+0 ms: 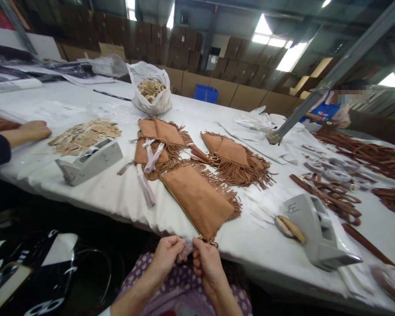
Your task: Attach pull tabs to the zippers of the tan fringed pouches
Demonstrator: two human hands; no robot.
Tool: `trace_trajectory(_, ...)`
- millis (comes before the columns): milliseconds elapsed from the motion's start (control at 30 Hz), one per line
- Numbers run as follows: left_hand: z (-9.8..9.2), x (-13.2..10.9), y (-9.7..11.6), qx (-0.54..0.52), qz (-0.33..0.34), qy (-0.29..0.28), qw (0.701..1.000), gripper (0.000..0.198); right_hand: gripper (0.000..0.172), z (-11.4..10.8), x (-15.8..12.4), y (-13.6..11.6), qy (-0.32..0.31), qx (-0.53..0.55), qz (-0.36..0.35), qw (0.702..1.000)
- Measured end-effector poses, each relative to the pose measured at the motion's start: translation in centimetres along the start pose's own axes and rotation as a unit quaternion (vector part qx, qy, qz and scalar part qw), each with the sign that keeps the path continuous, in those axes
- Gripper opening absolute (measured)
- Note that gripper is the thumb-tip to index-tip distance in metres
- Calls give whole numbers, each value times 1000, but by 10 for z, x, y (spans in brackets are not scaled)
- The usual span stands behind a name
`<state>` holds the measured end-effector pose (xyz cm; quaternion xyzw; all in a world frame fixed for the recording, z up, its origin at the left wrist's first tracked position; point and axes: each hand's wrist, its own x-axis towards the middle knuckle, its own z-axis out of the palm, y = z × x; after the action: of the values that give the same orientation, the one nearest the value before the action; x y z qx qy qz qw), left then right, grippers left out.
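My left hand [167, 254] and my right hand [206, 261] are close together at the table's front edge. Both pinch a small piece of clear plastic wrap [185, 251] between them. Just beyond my fingers, a tan fringed pouch [197, 197] lies flat, its zipper edge and metal rings toward me. Behind it lie more fringed pouches, one [228, 151] to the right and a stack [161, 131] to the left. Wrapped tassels [146, 186] rest on and beside the stack.
Grey tape dispensers stand at left [92, 160] and right [312, 228]. Leather scraps [85, 136], a plastic bag of scraps [151, 90] and brown straps [335, 197] lie around. Another person's hand [36, 130] is at far left; a person in blue [329, 107] is at back right.
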<state>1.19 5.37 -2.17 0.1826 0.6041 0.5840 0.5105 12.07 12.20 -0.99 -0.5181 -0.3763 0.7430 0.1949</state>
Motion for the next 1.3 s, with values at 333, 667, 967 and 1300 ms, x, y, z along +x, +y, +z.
trace_trajectory(333,-4,-8,9,-74,-74,-53,993,57,38,6,-6,-11,6,6,-5,1000)
trace_trajectory(667,1,-4,-3,-127,-116,-7,985,41,44,2,-1,-5,3,-7,-20,1000)
trace_trajectory(967,-1,1,-2,-83,-83,1,993,45,39,-4,1,-7,-14,-44,-6,999)
trace_trajectory(1300,10,-9,-6,-174,-91,-19,980,49,36,5,-3,-7,12,-37,-34,999)
